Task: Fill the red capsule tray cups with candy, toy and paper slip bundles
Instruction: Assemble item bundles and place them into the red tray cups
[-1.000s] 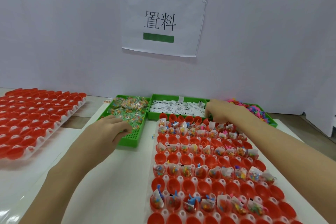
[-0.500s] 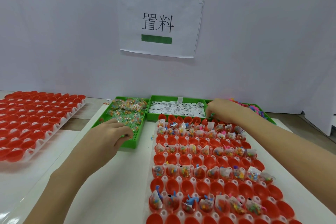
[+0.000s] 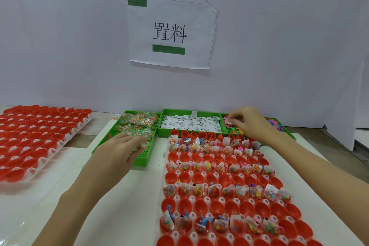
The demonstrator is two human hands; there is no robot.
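The red capsule tray (image 3: pixel 199 179) lies in front of me; alternate rows of cups hold candy, toy and slip bundles, and the rows between are bare. My left hand (image 3: pixel 119 152) reaches into the green candy tray (image 3: pixel 139 163), fingertips and thumb closing on a clear candy packet (image 3: pixel 144 143). My right hand (image 3: pixel 247 124) hovers over the green toy tray (image 3: pixel 287 133), thumb and fingers pinching a small pale piece that looks like a paper slip (image 3: pixel 232 121). White paper slips (image 3: pixel 189 125) fill the middle green tray.
A second tray of bare red cups (image 3: pixel 30 136) sits at the left on the white table. A wall with a printed paper sign (image 3: pixel 171 34) rises right behind the green trays. A few small bits lie on the table between the trays (image 3: pixel 163 154).
My right hand moved right from the slip tray's edge to above the toy tray. My left hand stretched its fingers further into the candy tray. The view tilted up a little.
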